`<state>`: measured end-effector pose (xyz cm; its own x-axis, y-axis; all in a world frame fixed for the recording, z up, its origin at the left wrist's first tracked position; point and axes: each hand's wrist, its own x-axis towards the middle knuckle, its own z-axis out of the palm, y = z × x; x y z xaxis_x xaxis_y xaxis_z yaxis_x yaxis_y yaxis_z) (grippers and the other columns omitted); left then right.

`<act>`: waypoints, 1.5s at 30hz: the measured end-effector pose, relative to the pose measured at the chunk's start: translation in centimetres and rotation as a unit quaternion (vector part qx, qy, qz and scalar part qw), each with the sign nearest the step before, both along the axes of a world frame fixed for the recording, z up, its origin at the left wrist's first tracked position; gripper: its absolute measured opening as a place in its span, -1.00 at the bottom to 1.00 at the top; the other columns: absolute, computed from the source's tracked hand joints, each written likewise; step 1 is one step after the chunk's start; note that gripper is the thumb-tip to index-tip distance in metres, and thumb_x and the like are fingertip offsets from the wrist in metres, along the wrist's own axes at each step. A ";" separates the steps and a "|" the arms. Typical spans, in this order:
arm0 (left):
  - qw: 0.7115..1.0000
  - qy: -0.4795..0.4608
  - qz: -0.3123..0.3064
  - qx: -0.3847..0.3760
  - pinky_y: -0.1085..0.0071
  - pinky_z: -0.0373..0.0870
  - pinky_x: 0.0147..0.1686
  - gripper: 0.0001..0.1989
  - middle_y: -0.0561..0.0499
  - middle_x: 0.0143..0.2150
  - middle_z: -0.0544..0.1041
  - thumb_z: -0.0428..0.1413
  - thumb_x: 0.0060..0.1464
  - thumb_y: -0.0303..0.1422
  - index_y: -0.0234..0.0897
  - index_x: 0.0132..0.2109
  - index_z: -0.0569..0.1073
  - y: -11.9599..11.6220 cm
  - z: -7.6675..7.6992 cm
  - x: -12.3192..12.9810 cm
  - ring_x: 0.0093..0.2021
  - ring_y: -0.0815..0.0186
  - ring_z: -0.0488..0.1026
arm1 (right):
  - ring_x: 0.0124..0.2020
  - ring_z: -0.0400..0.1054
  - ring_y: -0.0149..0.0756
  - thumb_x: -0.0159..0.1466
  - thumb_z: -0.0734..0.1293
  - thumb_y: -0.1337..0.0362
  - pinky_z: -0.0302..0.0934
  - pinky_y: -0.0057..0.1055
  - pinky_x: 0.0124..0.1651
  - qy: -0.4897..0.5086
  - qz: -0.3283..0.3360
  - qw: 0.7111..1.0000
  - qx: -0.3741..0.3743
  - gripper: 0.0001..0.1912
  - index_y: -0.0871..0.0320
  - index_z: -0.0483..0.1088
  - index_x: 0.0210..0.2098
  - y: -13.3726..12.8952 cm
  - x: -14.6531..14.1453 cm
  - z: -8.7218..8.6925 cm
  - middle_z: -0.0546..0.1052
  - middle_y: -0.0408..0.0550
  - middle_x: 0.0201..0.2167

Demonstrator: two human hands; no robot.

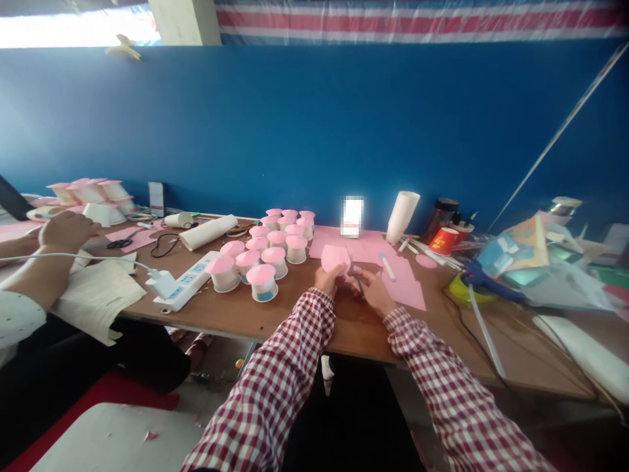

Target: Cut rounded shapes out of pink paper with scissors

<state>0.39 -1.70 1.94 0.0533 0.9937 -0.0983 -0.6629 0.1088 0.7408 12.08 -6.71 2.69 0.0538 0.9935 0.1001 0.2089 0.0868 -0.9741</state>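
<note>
My left hand (pixel 326 280) grips a pink paper piece (pixel 336 258) with a rounded edge, held just above the table. Close beside it, my right hand (pixel 376 293) is closed around dark-handled scissors (pixel 358 282), whose blades are at the right side of the paper. Pink paper sheets (pixel 410 288) lie behind and to the right of my hands, with a white and blue marker (pixel 388 267) on them. To the left stand several white paper cups (pixel 265 290), each topped with a pink disc (pixel 261 273).
A power strip (pixel 189 283) with a white charger sits left of the cups. Farther left are a co-worker's hands (pixel 66 233) near stacked cups (pixel 88 191). On the right are a tall cup stack (pixel 401 217), a red cup (pixel 443 240), a blue glue gun (pixel 491 282) and plastic bags (pixel 555 262).
</note>
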 end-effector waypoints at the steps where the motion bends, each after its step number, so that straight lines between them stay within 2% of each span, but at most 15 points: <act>1: 1.000 0.000 0.000 -0.001 0.50 0.20 -0.66 -0.62 -0.02 -0.55 0.43 0.35 -0.39 -0.38 -0.49 -0.36 0.45 0.0 0.0 0.0 -0.63 0.46 0.31 | -0.60 0.30 -0.41 0.04 0.39 0.08 0.21 -0.49 -0.58 0.002 0.001 1.000 0.000 -0.60 0.20 0.45 -0.20 0.0 0.0 -0.1 0.46 -0.14 -0.57; 20: 1.000 -0.015 -0.002 -0.019 0.51 0.28 -0.62 -0.66 -0.06 -0.49 0.48 0.35 -0.36 -0.44 -0.46 -0.35 0.46 0.2 0.1 0.1 -0.55 0.40 0.39 | -0.60 0.30 -0.40 0.06 0.37 0.07 0.14 -0.51 -0.60 0.002 0.005 1.000 0.005 -0.62 0.19 0.42 -0.21 0.1 0.1 -0.1 0.45 -0.16 -0.59; 25: 0.999 -0.002 -0.039 -0.026 0.49 0.32 -0.61 -0.65 -0.10 -0.46 0.49 0.35 -0.36 -0.43 -0.47 -0.34 0.46 0.1 0.7 0.2 -0.53 0.37 0.42 | -0.60 0.30 -0.41 0.08 0.36 0.07 0.10 -0.53 -0.61 0.027 0.000 1.000 -0.003 -0.63 0.18 0.42 -0.21 0.2 0.2 0.2 0.45 -0.15 -0.59; 31: 0.998 0.001 -0.053 -0.019 0.49 0.36 -0.59 -0.68 -0.06 -0.49 0.47 0.36 -0.36 -0.43 -0.45 -0.40 0.43 1.7 1.8 0.6 -0.53 0.37 0.43 | -0.59 0.29 -0.40 0.09 0.36 0.04 0.12 -0.50 -0.56 0.023 0.015 1.000 0.015 -0.61 0.19 0.41 -0.21 2.0 1.1 0.9 0.40 -0.19 -0.61; 35: 0.998 0.001 -0.068 -0.003 0.51 0.36 -0.57 -0.69 -0.03 -0.53 0.45 0.35 -0.34 -0.42 -0.43 -0.43 0.41 3.2 2.0 1.0 -0.55 0.40 0.41 | -0.61 0.25 -0.43 0.09 0.36 0.04 0.16 -0.46 -0.52 0.065 0.028 0.997 0.036 -0.64 0.20 0.40 -0.27 3.6 1.5 1.3 0.37 -0.21 -0.62; 39: 0.996 0.009 -0.090 0.027 0.44 0.38 -0.57 -0.70 -0.06 -0.54 0.45 0.34 -0.31 -0.40 -0.44 -0.44 0.40 4.2 1.7 1.3 -0.56 0.35 0.42 | -0.62 0.23 -0.43 0.08 0.37 0.07 0.13 -0.47 -0.55 0.085 0.020 0.996 0.028 -0.66 0.20 0.38 -0.28 4.5 1.2 1.2 0.35 -0.22 -0.65; 45: 0.997 0.009 -0.072 0.001 0.41 0.39 -0.56 -0.64 -0.05 -0.53 0.46 0.35 -0.35 -0.35 -0.45 -0.40 0.40 4.8 0.7 1.7 -0.55 0.32 0.44 | -0.57 0.29 -0.37 0.12 0.34 0.08 0.23 -0.43 -0.48 0.087 0.018 0.996 0.027 -0.70 0.14 0.39 -0.25 5.1 1.1 -0.2 0.41 -0.16 -0.58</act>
<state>2.08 3.08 2.63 0.1934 0.9761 -0.0995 -0.6266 0.2009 0.7530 13.23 -1.59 2.46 0.0394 0.9885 0.1462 0.0330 0.1450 -0.9889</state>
